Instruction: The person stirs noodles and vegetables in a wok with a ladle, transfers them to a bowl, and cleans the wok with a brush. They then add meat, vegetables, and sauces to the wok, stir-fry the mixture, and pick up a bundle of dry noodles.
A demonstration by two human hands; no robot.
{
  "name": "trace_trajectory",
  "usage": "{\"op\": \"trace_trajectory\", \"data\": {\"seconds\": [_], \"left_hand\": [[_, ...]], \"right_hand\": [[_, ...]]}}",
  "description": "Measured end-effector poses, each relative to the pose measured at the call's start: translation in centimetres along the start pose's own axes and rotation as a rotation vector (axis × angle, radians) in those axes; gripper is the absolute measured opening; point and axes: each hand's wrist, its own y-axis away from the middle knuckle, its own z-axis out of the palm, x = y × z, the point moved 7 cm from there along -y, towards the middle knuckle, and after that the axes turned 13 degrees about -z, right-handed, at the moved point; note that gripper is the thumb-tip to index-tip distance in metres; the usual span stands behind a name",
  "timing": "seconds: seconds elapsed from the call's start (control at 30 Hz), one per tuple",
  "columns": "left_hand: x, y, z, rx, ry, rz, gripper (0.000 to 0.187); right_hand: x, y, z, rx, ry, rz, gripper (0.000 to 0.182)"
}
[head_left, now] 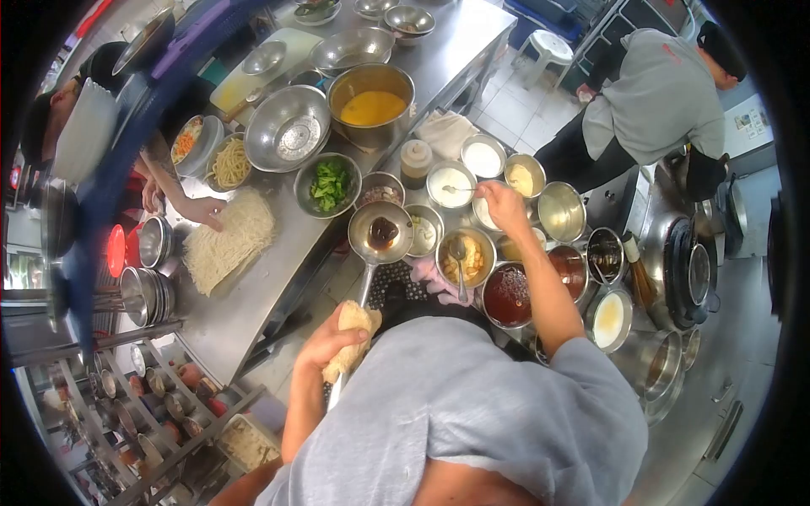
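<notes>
My left hand (325, 339) is closed round a beige cloth (354, 325) wrapped about the handle of a steel ladle (369, 221). Dark brown sauce (386, 234) lies in the ladle's bowl. Between the fingers of my right hand (504, 209) is a small spoon (462, 188), its tip over a metal bowl of white powder or cream (451, 180). Close by my right wrist stand a pot of dark red sauce (507, 295) and a bowl of chopped pale yellow food (467, 255) with another spoon in it.
Broccoli (331, 183), a pot of orange liquid (371, 105) and a steel colander (288, 126) stand on the steel counter (278, 291). A co-worker's hand (202, 211) touches thin noodles (229, 239) at left. Another person (629, 101) bends at the right, near stacked pans (683, 261).
</notes>
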Motion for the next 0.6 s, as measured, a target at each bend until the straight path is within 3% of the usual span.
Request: {"op": "trace_trajectory", "data": {"seconds": [0.23, 0.33, 0.43, 0.53, 0.6], "left_hand": [[1.1, -1.2, 1.8, 0.013, -0.030, -0.031, 0.067], [1.5, -1.7, 2.1, 0.015, -0.043, -0.037, 0.065], [2.7, -2.3, 3.0, -0.020, -0.049, 0.002, 0.063], [4.0, -3.9, 3.8, -0.008, -0.171, 0.002, 0.062], [5.0, -4.6, 4.8, -0.058, -0.142, -0.007, 0.060]], "right_hand": [[5.4, -2.3, -0.5, -0.166, -0.217, 0.320, 0.031], [8.3, -2.1, -0.3, -0.139, -0.424, 0.490, 0.027], [7.4, -1.7, -2.7, -0.078, -0.619, 0.500, 0.027], [4.1, -1.9, -6.5, -0.067, -0.571, 0.339, 0.030], [4.0, -1.5, -8.0, -0.078, -0.290, 0.269, 0.030]]}}
